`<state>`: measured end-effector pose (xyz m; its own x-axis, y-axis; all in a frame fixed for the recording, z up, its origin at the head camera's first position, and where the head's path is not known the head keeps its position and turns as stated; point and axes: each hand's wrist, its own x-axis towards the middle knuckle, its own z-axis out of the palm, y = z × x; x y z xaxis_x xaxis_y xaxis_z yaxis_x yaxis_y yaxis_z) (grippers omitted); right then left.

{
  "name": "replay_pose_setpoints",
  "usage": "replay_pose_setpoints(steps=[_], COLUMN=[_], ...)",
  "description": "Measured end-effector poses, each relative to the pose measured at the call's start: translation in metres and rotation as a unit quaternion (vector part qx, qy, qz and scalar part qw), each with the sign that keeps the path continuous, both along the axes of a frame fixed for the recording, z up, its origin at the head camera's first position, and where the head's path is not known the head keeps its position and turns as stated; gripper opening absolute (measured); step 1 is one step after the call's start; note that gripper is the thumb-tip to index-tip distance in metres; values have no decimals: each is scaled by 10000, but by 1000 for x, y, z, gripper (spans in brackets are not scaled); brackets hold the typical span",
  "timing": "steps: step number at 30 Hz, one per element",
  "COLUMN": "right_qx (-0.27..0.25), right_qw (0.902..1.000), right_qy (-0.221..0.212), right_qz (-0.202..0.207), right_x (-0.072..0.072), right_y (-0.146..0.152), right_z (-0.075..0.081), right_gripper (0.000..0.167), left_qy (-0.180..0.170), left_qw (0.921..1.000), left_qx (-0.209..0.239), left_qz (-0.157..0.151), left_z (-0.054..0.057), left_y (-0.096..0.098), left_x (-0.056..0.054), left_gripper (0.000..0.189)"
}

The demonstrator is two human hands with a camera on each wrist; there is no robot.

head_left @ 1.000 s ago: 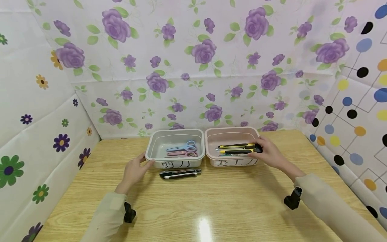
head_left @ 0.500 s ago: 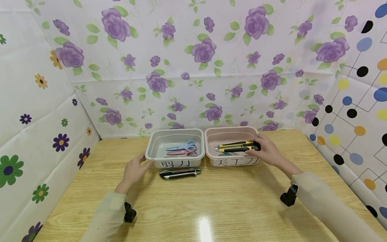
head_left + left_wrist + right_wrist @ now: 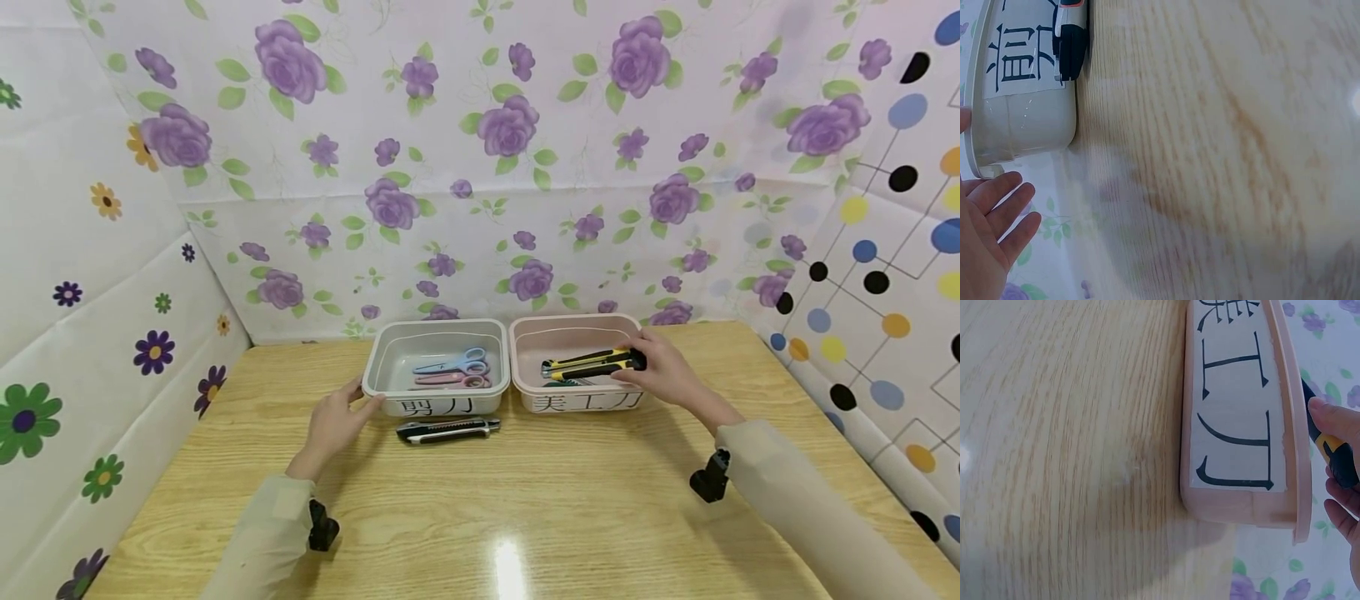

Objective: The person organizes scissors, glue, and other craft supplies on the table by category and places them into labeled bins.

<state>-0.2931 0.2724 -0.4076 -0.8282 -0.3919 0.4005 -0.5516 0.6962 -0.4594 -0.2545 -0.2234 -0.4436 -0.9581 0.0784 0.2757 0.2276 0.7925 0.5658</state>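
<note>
My left hand (image 3: 334, 422) holds the near left corner of the grey-white plastic bin (image 3: 431, 325), thumb at the front rim and fingers at the side. In this bin lie blue scissors (image 3: 453, 363) and pink scissors (image 3: 450, 380). Over the pink bin (image 3: 573, 322), my right hand (image 3: 667, 371) grips a yellow-and-black utility knife (image 3: 588, 372) by its rear end. Another yellow-and-black utility knife (image 3: 585, 360) lies alongside; I cannot tell whether it is held too. Something green shows below them. A black-and-white utility knife (image 3: 448, 430) rests in front of the grey-white bin.
Both bins stand side by side on a wood-grain table (image 3: 465, 517). Each has a white paper label with black characters on its front. Flower-patterned cloth (image 3: 450, 242) rises behind the table, with patterned cloth also at both sides.
The front yellow-and-black utility knife's tip shifts slightly right inside the pink bin. My right wrist and forearm move a little left. The left hand keeps its place on the grey-white bin.
</note>
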Motion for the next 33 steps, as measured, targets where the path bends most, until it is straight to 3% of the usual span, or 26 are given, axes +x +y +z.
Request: replay_pose_setpoints(steps=[22, 33], right_qx=[139, 233], right_qw=[9997, 9995], right_qy=[175, -220], right_qz=[85, 62], right_x=[-9, -17], right_y=[-3, -4], right_z=[-6, -12], right_gripper=[42, 43], left_qy=[-62, -159], left_qw=[9999, 9998], left_qx=[-40, -9], left_qz=[69, 70], left_z=[1, 3], left_y=[1, 3], left_x=[0, 3], left_gripper=[63, 65])
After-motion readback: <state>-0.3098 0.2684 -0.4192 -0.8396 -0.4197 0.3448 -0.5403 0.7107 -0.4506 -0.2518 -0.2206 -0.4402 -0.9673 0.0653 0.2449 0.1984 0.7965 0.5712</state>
